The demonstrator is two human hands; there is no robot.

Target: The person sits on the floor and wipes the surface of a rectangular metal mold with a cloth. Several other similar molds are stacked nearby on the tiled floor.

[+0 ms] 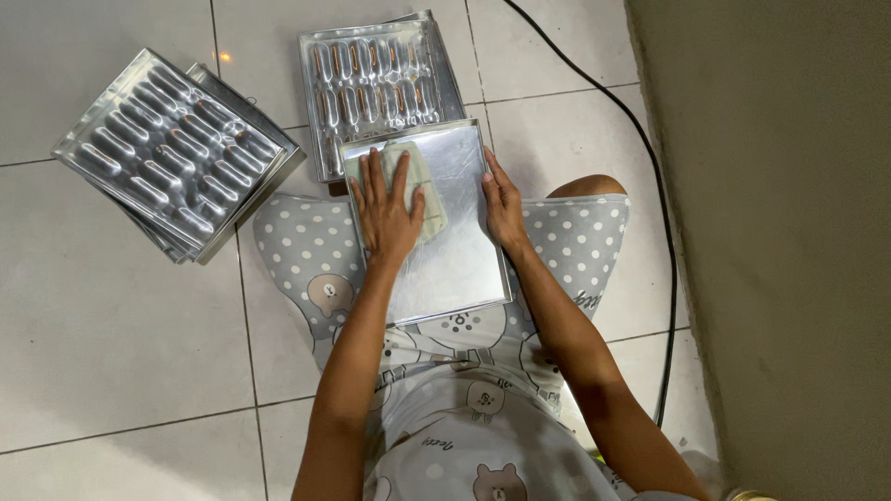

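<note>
Flat tray (455, 250) rests on lap, just below the ridged tray (371, 88); left hand (388, 209) lies open, palm pressing cloth (422, 190) onto it, right hand (503, 206) grips its right edge; wipe with even overlapping strokes, tray braced

one view only, from a camera worn on the person's head, looking almost straight down over the lap to the tiled floor (111, 353). it sits close above the forearms, with a wall (798, 232) along the right edge of the picture.
</note>
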